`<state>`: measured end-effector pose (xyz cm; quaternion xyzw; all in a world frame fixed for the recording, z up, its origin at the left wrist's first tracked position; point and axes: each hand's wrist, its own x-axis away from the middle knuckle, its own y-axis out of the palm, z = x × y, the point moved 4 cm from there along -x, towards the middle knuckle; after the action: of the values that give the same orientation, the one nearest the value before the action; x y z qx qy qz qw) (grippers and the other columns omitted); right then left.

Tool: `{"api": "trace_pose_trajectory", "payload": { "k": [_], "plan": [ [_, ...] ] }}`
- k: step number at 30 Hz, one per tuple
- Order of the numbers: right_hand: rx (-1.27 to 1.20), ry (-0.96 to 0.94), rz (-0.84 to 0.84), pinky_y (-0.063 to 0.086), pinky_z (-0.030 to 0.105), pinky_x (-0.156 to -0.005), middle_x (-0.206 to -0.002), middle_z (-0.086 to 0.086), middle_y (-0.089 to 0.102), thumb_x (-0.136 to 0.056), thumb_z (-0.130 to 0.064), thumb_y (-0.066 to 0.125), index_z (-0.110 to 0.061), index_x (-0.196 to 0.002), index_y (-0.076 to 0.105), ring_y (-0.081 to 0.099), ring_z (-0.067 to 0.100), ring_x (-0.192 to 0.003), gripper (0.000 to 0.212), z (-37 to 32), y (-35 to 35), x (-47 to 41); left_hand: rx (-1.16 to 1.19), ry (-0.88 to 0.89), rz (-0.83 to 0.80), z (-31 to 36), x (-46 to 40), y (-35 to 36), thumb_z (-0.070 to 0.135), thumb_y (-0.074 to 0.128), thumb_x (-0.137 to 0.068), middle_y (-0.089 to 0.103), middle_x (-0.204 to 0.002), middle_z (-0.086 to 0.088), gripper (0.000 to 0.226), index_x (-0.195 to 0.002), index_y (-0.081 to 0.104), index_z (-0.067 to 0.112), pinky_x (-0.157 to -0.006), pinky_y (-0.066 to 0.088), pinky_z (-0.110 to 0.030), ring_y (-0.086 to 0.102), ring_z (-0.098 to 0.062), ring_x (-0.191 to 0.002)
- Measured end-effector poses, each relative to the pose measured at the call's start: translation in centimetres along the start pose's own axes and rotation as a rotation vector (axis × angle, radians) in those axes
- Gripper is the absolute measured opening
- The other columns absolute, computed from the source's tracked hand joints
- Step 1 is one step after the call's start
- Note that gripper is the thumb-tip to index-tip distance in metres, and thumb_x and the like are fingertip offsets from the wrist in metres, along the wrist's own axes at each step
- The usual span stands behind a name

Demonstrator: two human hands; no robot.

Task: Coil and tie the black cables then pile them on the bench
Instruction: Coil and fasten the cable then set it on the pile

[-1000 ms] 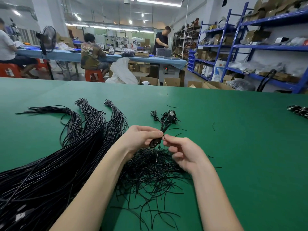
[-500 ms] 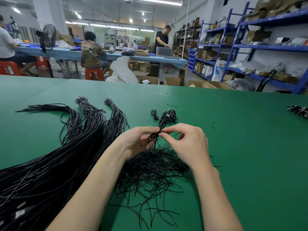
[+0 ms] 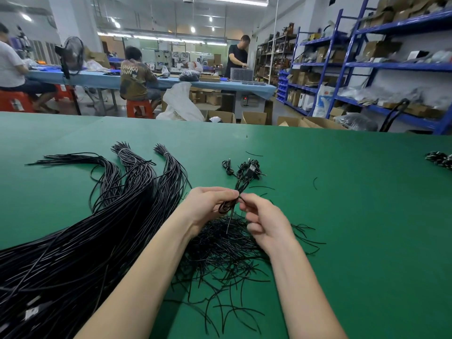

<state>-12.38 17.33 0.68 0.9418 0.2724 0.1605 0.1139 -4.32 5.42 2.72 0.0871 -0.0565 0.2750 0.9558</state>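
My left hand (image 3: 208,204) grips a small coiled black cable (image 3: 226,207) above the green bench (image 3: 342,216). My right hand (image 3: 265,222) pinches a thin black twist tie (image 3: 230,220) at the middle of that coil; the tie's loose end hangs down. Beyond my hands lies a small pile of tied cables (image 3: 247,168). Under my hands spreads a heap of loose black ties (image 3: 227,255). A large mass of long uncoiled black cables (image 3: 80,236) fans across the bench's left side, with banded ends at the far side.
More coiled cables (image 3: 440,160) lie at the bench's right edge. A few stray tie pieces (image 3: 315,183) dot the bench. Behind are another worktable with people, cardboard boxes (image 3: 252,117) and blue shelving (image 3: 354,64).
My right hand, raised over the coil half a second ago, has turned back and dropped lower while still pinching the tie. The left hand keeps its hold on the coil.
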Motion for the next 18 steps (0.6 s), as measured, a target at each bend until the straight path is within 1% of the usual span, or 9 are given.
{"api": "trace_pose_trajectory", "payload": {
  "k": [1, 2, 4, 6, 7, 9, 12, 15, 18],
  "plan": [
    [-0.012, 0.057, -0.065, 0.021, 0.014, -0.033, -0.069, -0.003, 0.067, -0.091, -0.021, 0.075, -0.012, -0.075, 0.077, 0.037, 0.002, -0.04, 0.018, 0.0, -0.1, 0.0, -0.001, -0.016, 0.002, 0.0, 0.0, 0.0, 0.014, 0.075, -0.085, 0.074, -0.087, -0.006, 0.013, -0.096, 0.078, 0.007, -0.063, 0.049, -0.019, 0.06, -0.01, -0.067],
    [0.056, 0.048, -0.106, 0.021, 0.014, -0.033, -0.072, -0.004, 0.07, -0.091, -0.025, 0.075, -0.013, -0.077, 0.079, 0.038, 0.002, -0.042, 0.02, -0.3, -0.5, 0.0, 0.016, -0.046, -0.009, 0.0, 0.0, 0.0, 0.015, 0.075, -0.085, 0.074, -0.087, -0.006, 0.013, -0.096, 0.078, 0.008, -0.062, 0.049, -0.02, 0.06, -0.01, -0.066],
    [0.26, -0.056, -0.145, 0.027, 0.013, -0.037, -0.085, -0.007, 0.078, -0.092, -0.034, 0.074, -0.017, -0.086, 0.081, 0.045, 0.003, -0.047, 0.019, -1.7, -1.4, 0.3, 0.088, -0.126, -0.055, 0.0, 0.0, 0.2, 0.014, 0.074, -0.086, 0.074, -0.082, -0.005, 0.01, -0.094, 0.076, 0.01, -0.057, 0.05, -0.02, 0.06, -0.009, -0.061],
    [0.377, -0.188, -0.186, 0.034, 0.012, -0.043, -0.096, -0.007, 0.08, -0.094, -0.031, 0.072, -0.023, -0.096, 0.08, 0.05, 0.004, -0.053, 0.012, -3.0, -2.2, 0.7, 0.162, -0.192, -0.099, -0.1, 0.2, 0.5, 0.011, 0.073, -0.084, 0.073, -0.077, -0.003, 0.006, -0.09, 0.073, 0.011, -0.053, 0.05, -0.017, 0.059, -0.009, -0.058],
    [0.398, -0.256, -0.213, 0.035, 0.012, -0.045, -0.096, -0.007, 0.08, -0.094, -0.026, 0.072, -0.025, -0.097, 0.08, 0.051, 0.004, -0.054, 0.008, -3.5, -2.6, 1.0, 0.187, -0.218, -0.12, -0.1, 0.4, 0.6, 0.011, 0.075, -0.079, 0.072, -0.076, -0.003, 0.009, -0.088, 0.072, 0.011, -0.054, 0.05, -0.017, 0.059, -0.009, -0.058],
    [0.418, -0.364, -0.253, 0.037, 0.013, -0.046, -0.087, -0.008, 0.078, -0.091, -0.018, 0.076, -0.027, -0.092, 0.081, 0.053, 0.004, -0.054, 0.011, -4.0, -2.9, 1.4, 0.203, -0.251, -0.168, -0.1, 0.7, 0.9, 0.015, 0.077, -0.068, 0.072, -0.076, -0.003, 0.019, -0.086, 0.071, 0.012, -0.055, 0.05, -0.017, 0.06, -0.01, -0.059],
    [0.411, -0.403, -0.311, 0.038, 0.013, -0.047, -0.081, -0.006, 0.076, -0.086, -0.013, 0.079, -0.027, -0.09, 0.084, 0.056, 0.005, -0.054, 0.015, -4.2, -2.9, 1.8, 0.219, -0.283, -0.22, 0.0, 1.1, 1.1, 0.014, 0.077, -0.066, 0.071, -0.075, -0.004, 0.022, -0.087, 0.071, 0.01, -0.051, 0.052, -0.017, 0.061, -0.01, -0.057],
    [0.419, -0.41, -0.355, 0.038, 0.014, -0.048, -0.076, -0.003, 0.076, -0.079, -0.02, 0.082, -0.026, -0.093, 0.084, 0.058, 0.006, -0.055, 0.016, -4.2, -3.1, 1.9, 0.22, -0.301, -0.243, -0.1, 1.3, 1.1, 0.012, 0.076, -0.068, 0.071, -0.075, -0.006, 0.024, -0.092, 0.071, 0.008, -0.05, 0.053, -0.018, 0.061, -0.011, -0.057],
    [0.448, -0.424, -0.378, 0.038, 0.013, -0.049, -0.073, -0.004, 0.075, -0.071, -0.028, 0.084, -0.028, -0.092, 0.084, 0.059, 0.007, -0.055, 0.021, -4.3, -3.3, 1.9, 0.211, -0.315, -0.259, -0.2, 1.3, 1.1, 0.011, 0.077, -0.068, 0.071, -0.076, -0.007, 0.022, -0.089, 0.072, 0.007, -0.05, 0.053, -0.019, 0.062, -0.012, -0.057]
  ]
}}
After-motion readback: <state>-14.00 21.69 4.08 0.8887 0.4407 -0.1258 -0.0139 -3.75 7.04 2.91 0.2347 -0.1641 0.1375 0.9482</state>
